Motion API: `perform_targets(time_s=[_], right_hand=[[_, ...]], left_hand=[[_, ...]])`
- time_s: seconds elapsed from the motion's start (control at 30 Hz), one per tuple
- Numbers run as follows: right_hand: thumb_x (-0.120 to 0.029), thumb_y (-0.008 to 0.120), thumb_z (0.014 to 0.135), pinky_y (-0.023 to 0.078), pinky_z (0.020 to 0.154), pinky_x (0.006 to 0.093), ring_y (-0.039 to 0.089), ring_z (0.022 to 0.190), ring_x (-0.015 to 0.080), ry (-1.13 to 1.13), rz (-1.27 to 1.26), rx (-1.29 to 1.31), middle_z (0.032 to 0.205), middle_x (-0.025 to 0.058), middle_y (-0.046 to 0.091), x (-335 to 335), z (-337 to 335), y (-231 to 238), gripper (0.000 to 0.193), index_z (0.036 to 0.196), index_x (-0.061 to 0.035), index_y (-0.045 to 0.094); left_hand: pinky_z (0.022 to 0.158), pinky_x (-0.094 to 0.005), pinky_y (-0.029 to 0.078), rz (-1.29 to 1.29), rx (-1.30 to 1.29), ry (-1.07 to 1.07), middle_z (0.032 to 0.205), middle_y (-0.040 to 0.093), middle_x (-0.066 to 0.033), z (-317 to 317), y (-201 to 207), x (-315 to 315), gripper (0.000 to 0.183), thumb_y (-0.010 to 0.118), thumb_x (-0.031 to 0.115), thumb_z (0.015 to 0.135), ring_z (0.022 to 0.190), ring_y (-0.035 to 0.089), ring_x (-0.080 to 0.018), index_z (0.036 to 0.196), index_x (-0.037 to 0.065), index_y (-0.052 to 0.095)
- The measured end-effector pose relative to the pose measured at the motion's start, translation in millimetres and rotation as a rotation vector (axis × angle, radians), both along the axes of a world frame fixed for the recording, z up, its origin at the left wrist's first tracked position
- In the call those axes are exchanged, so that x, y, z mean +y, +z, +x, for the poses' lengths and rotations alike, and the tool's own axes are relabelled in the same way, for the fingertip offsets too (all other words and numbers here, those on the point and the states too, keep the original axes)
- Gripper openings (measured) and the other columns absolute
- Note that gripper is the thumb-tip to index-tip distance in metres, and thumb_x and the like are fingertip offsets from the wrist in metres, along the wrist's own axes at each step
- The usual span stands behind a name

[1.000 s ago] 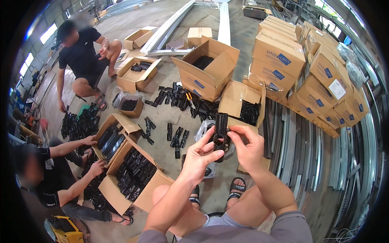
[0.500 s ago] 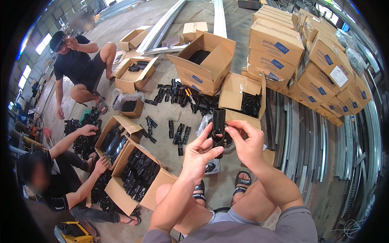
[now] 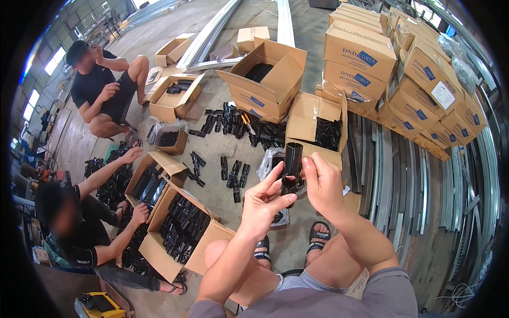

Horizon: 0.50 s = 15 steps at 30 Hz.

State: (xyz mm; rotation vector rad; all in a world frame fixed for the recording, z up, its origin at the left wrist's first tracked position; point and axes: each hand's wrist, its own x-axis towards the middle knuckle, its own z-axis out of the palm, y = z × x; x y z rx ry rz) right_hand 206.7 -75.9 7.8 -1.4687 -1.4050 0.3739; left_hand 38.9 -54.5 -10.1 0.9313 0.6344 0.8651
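Upright in front of me is a black tubular pipe joint (image 3: pixel 293 158), its smooth upper tube turned toward me. My left hand (image 3: pixel 260 205) is closed around its lower part, thumb across the near side. The fingertips of my right hand (image 3: pixel 323 183) are pinched against the right side of the tube; whether a small part lies between them is hidden. Below and partly behind the joint a clear plastic bag (image 3: pixel 269 163) shows. Several similar black joints (image 3: pixel 233 174) lie on the concrete floor just beyond my left hand.
Open cartons of black parts stand at the left (image 3: pixel 183 233), left centre (image 3: pixel 151 185) and ahead (image 3: pixel 318 114). Stacked closed cartons (image 3: pixel 360 53) rest on a pallet (image 3: pixel 389 130). Long metal profiles (image 3: pixel 382 180) lie at the right. Two co-workers crouch at the left (image 3: pixel 69 222) and far left (image 3: pixel 103 87).
The joint has turned in my hands and shifted slightly right, showing a smoother side. The near co-worker has leaned right, one hand reaching farther up; the far co-worker's lowered hand has risen toward the knee.
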Motion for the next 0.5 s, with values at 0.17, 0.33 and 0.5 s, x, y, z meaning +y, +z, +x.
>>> perform_targets(time_s=[0.17,0.33,0.5], right_hand=[[-0.018,0.058,0.101,0.045,0.059,0.0427,0.059,0.065,0.0379,0.039,0.026,0.126,0.075,0.0172,0.059,-0.7,-9.4,2.2,0.021,0.090,-0.0003,0.056],[-0.012,0.059,0.098,0.047,0.060,0.0418,0.060,0.069,0.0366,0.029,0.088,-0.057,0.081,0.0169,0.060,-1.6,-4.3,4.4,0.014,0.091,-0.0003,0.058],[-0.005,0.065,0.091,0.049,0.062,0.0367,0.064,0.071,0.0292,0.054,0.172,-0.060,0.084,0.0147,0.063,1.6,-2.7,7.0,0.007,0.090,-0.0003,0.060]], left_hand=[[0.092,-0.0300,0.054,-0.052,-0.056,0.031,0.122,0.068,-0.0124,-0.8,-0.3,1.8,0.080,0.069,-0.017,0.081,0.107,0.065,-0.0145,0.151,0.007,0.041],[0.092,-0.0302,0.054,-0.054,-0.064,0.023,0.124,0.068,-0.0128,-3.2,1.1,2.5,0.080,0.069,-0.017,0.081,0.108,0.065,-0.0152,0.152,0.008,0.041],[0.084,-0.0232,0.052,-0.080,-0.076,0.019,0.124,0.067,-0.0066,-5.1,2.4,1.9,0.078,0.069,-0.016,0.082,0.097,0.058,-0.0044,0.151,0.012,0.044]])
